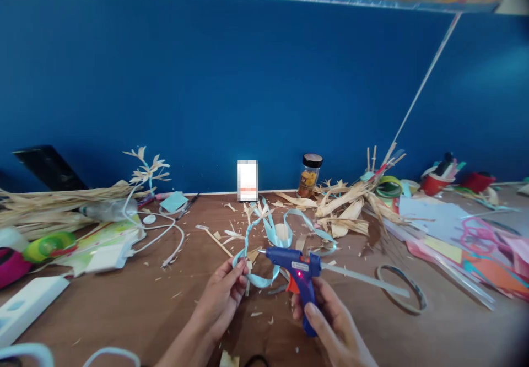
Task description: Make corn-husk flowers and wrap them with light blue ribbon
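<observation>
My left hand (226, 292) is closed, pinching the lower end of a stem (247, 235) wrapped in light blue ribbon, with pale husk petals at its top. A loose length of the ribbon (260, 282) loops down from my fingers and trails across the table behind. In my right hand (326, 314) is a blue glue gun (303, 279), gripped by its handle. Its red light is lit, and a clear glue stick (363, 280) extends from its back. The nozzle points left, close to the wrapped stem; whether it touches cannot be made out.
Pale scraps litter the brown table (165, 306). Behind stand a black-lidded jar (309, 177) and a bright pixelated rectangle (248, 181). Dried husks (345, 207), a roll of tape (400, 290) and papers (433, 218) lie right. Left are a white cable (182, 235), power strip (31, 306) and finished-looking husk flower (149, 171).
</observation>
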